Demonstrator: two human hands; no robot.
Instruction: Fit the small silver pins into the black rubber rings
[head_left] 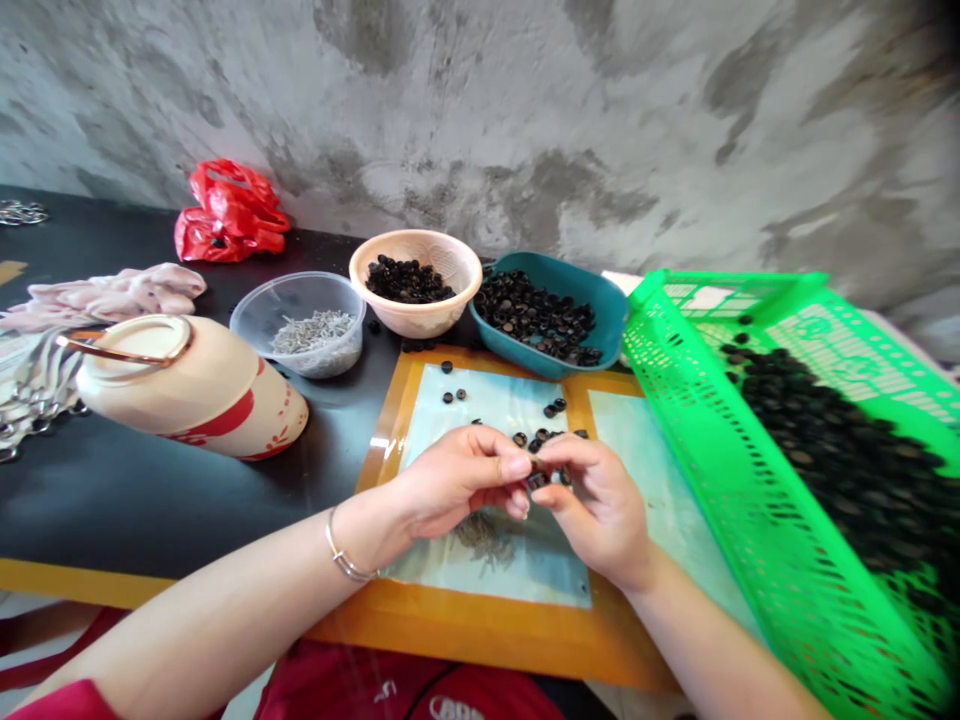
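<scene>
The left hand (457, 480) and right hand (592, 510) meet over a small dark disc (537, 478), their fingertips closed on it just above the board (480, 620) – how many pieces they hold is hidden. Loose discs (551, 408) lie on the board's pale sheet, more are heaped in the green basket (817, 440) to the right, and others fill the teal tray (525, 358) and bowl (416, 318) beyond.

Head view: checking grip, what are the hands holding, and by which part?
The left hand and right hand seem to pinch a small dark round piece between their fingertips, at its edge; fingers hide most of it, so the exact spot cannot be told.
</scene>
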